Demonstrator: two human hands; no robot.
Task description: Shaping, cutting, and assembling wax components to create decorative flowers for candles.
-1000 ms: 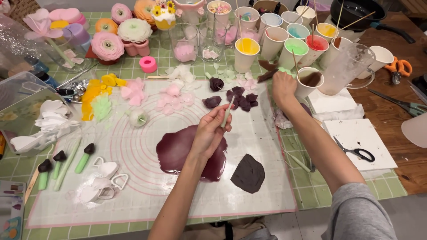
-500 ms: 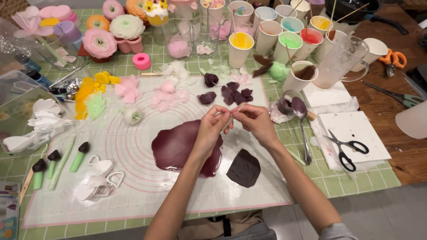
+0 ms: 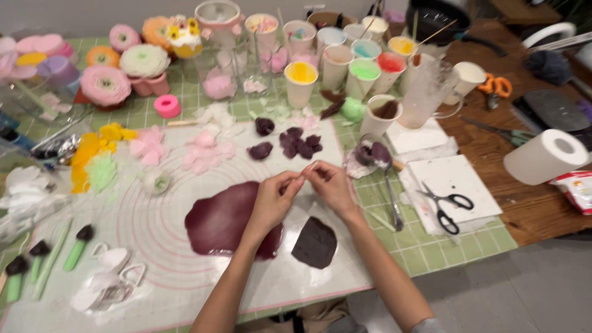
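Hands first: the left hand (image 3: pixel 274 200) and right hand (image 3: pixel 330 185) meet over the middle of the white mat (image 3: pixel 154 246), fingertips pinched together on a thin pale stick (image 3: pixel 310 168), maybe a wire or skewer, hard to tell which. Both grips are closed on it, the left near its lower end and the right a bit further up. The stick sits up off the surface between the two hands, just above the rolled-out dark purple sheet (image 3: pixel 225 219) and the smaller dark piece (image 3: pixel 316 242). Its long axis runs on a slant, lower end toward the left hand, free tip pointing up and right toward the little pile of purple petals (image 3: pixel 299 143). My guess is it's super light and fairly stiff but easy to bend or snap, and skinny enough to roll in the fingers, so a fingertip pinch close to the working end looks like the way to hold it. Black scissors (image 3: pixel 445 206) and a spoon (image 3: pixel 385 179) lie off to the right, paint cups (image 3: pixel 301 80) stand along the back.
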